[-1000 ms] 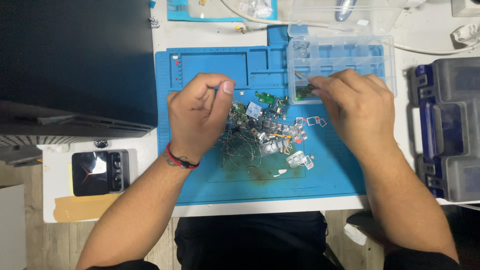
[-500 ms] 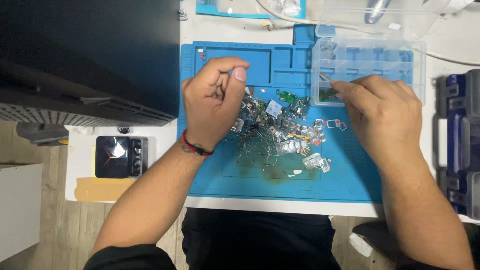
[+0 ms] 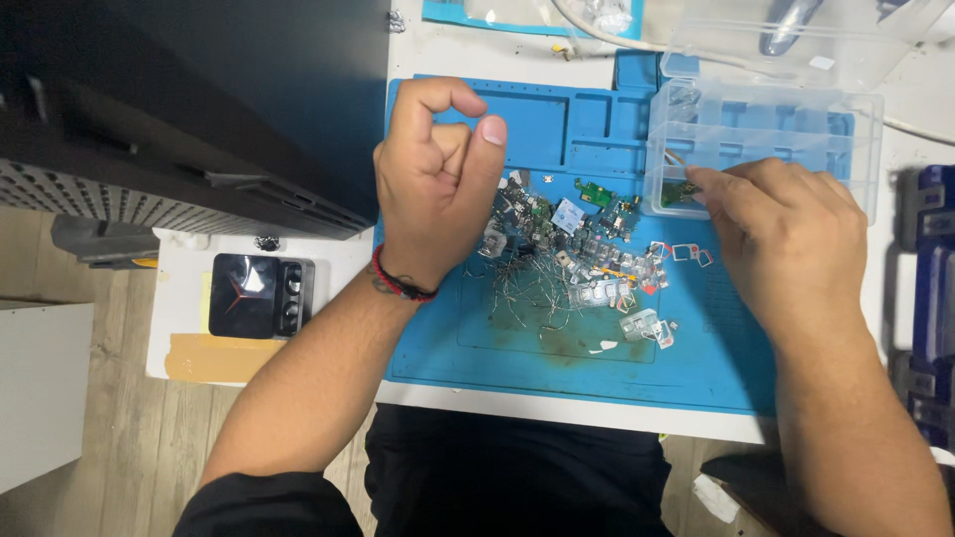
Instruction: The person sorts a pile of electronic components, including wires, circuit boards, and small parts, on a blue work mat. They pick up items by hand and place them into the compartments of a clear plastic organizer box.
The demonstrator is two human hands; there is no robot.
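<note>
Looking down from the head view, the left hand [image 3: 433, 184] is curled into a loose fist over the blue mat [image 3: 448, 338], its fingers [image 3: 453, 139] folded in with the thumb across them; whether anything small sits inside the fist I cannot tell. Just right of those fingers lies a pile of small electronic parts [image 3: 572, 264]: tiny green boards, thin metal clips and pale frames, spread loosely on the mat.

The right hand [image 3: 786, 234] reaches to the clear plastic box [image 3: 766, 139], and its fingers [image 3: 711, 184] are pinched narrow on a slim tool, probably tweezers [image 3: 676, 159], whose tip points into the box's near-left compartment, where a small green part [image 3: 679, 194] lies. The pile lies left of and below these fingers, close but not touching.

Such parts look very light, stiff and fragile, thin enough to bend or snap and easy to flick away. Taking one by its edge or frame, not by the fine contacts, seems safest.

Left of the mat, a small black device [image 3: 261, 294] rests on the white table [image 3: 189, 298], well away from both hands.
</note>
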